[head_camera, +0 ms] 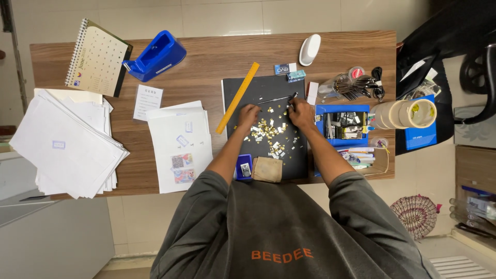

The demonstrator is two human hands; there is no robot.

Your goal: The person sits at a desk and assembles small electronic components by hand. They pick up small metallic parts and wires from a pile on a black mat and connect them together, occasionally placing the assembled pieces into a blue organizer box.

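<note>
The little shiny gold bits (pixel 268 135) on the black mat (pixel 268 95) are too small to tell what they are. The left hand (pixel 249 114) and right hand (pixel 300 111) cover some of them, and what each grip pinches is too tiny to see

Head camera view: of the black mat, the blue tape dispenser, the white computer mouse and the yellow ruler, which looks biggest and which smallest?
1. Black mat, by far the largest.
2. Blue tape dispenser.
3. Yellow ruler: longer than the dispenser but very thin, so this rank is unsure.
4. White mouse, smallest.
</note>
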